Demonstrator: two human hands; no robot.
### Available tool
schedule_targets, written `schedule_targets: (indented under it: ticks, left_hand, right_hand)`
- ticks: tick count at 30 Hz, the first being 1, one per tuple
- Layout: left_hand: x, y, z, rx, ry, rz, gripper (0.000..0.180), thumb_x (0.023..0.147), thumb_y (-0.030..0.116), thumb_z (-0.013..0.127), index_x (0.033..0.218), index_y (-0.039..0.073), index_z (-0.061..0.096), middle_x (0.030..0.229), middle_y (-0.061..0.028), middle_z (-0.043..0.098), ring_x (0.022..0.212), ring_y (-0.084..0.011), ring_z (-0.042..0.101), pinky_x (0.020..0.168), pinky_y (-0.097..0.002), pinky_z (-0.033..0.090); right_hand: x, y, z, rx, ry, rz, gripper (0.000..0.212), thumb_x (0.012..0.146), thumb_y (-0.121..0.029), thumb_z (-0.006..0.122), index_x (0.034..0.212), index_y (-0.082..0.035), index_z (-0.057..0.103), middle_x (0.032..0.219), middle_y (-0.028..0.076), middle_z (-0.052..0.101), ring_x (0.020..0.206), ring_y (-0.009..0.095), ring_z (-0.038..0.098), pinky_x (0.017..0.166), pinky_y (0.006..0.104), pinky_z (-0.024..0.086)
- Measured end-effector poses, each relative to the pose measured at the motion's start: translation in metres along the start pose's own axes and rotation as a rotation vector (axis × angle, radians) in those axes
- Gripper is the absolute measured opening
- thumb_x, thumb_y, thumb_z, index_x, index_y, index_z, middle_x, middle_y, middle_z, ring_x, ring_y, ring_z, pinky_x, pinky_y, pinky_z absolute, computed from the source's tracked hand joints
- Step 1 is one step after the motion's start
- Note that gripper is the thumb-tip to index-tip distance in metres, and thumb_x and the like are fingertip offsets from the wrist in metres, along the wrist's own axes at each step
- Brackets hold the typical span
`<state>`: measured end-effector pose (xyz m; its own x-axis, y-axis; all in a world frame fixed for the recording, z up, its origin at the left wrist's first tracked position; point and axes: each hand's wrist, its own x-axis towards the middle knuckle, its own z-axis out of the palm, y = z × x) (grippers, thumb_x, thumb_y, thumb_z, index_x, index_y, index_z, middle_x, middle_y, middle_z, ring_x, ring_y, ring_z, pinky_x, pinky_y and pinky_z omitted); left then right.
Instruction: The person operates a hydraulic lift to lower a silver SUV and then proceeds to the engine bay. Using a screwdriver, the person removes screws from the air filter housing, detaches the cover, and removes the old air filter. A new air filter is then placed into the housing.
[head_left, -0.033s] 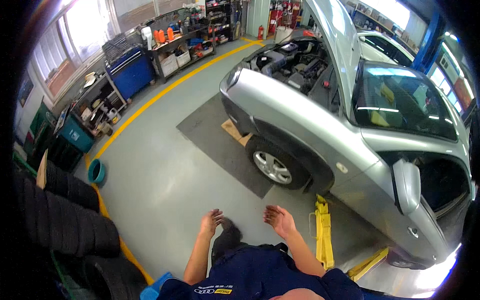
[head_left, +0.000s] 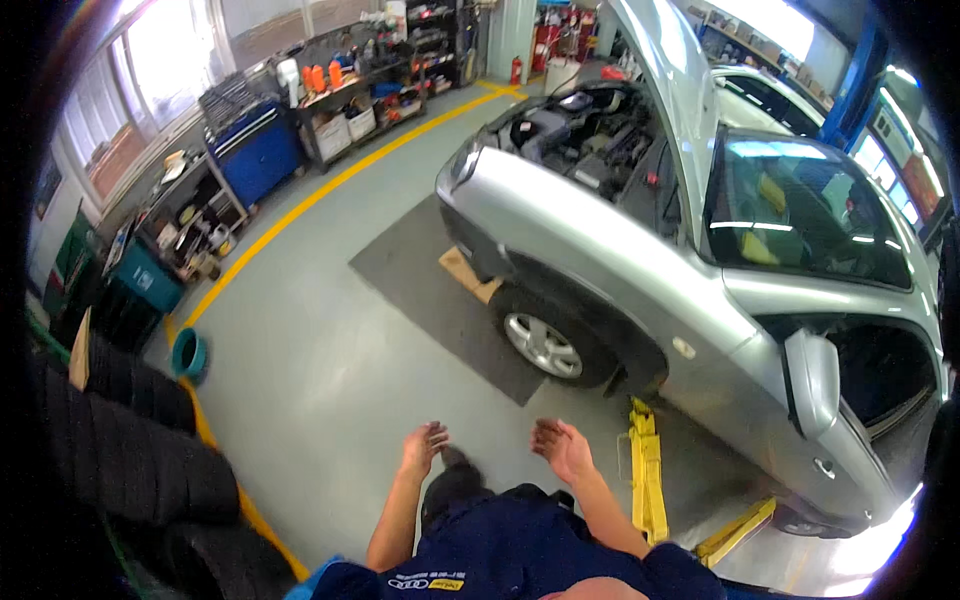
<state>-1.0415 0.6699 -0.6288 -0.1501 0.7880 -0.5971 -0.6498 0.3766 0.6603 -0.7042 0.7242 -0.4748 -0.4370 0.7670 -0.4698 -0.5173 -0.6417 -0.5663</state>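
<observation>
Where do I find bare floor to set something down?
Bare floor lies beyond the left hand, between the yellow line and the dark mat. Crowded: the tyre stacks, the wall shelves, and around the yellow lift arms.

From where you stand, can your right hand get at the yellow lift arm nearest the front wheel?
Probably yes, with some bending: the right hand is open and empty, and nothing visible blocks the way to the yellow lift arm, though it looks low, down by the silver car.
</observation>
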Motion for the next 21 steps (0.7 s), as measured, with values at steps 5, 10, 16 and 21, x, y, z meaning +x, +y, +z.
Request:
schedule_targets:
  ticks: [5,10,16,21]
  left_hand:
    - [0.122,0.133,0.054,0.148,-0.139,0.010,0.043,0.105,0.031,0.054,0.127,-0.005,0.061,0.117,-0.0182,0.071,0.104,-0.0281,0.069,0.091,-0.0410,0.055]
    - [0.220,0.257,0.117,0.200,-0.404,0.007,0.041,0.107,0.031,0.052,0.128,-0.003,0.062,0.118,-0.0160,0.071,0.104,-0.0274,0.069,0.093,-0.0413,0.055]
    - [0.300,0.390,0.164,-0.039,-0.204,-0.228,0.048,0.107,0.043,0.052,0.126,0.001,0.066,0.103,-0.0058,0.073,0.079,-0.0121,0.064,0.074,-0.0285,0.053]
    - [0.375,0.509,0.158,-0.303,-0.040,-0.055,0.062,0.105,0.056,0.049,0.125,0.001,0.068,0.054,0.0085,0.041,0.048,-0.0038,0.035,0.048,-0.0203,0.033]
  right_hand:
    - [0.125,-0.040,0.050,0.144,0.127,-0.133,0.042,0.104,-0.031,0.047,0.120,0.003,0.066,0.104,0.015,0.072,0.097,0.031,0.067,0.091,0.0451,0.054]
    - [0.291,-0.064,0.134,0.146,0.011,-0.036,0.039,0.103,-0.028,0.052,0.124,0.003,0.064,0.109,0.017,0.071,0.096,0.030,0.068,0.090,0.0444,0.055]
    - [0.518,-0.077,0.242,0.185,-0.448,0.257,0.031,0.109,-0.024,0.046,0.120,-0.003,0.066,0.108,0.014,0.074,0.097,0.026,0.071,0.087,0.0404,0.057]
    - [0.661,-0.139,0.362,-0.072,-0.535,0.397,0.029,0.109,-0.027,0.050,0.114,-0.004,0.066,0.102,0.013,0.074,0.092,0.023,0.072,0.079,0.0363,0.059]
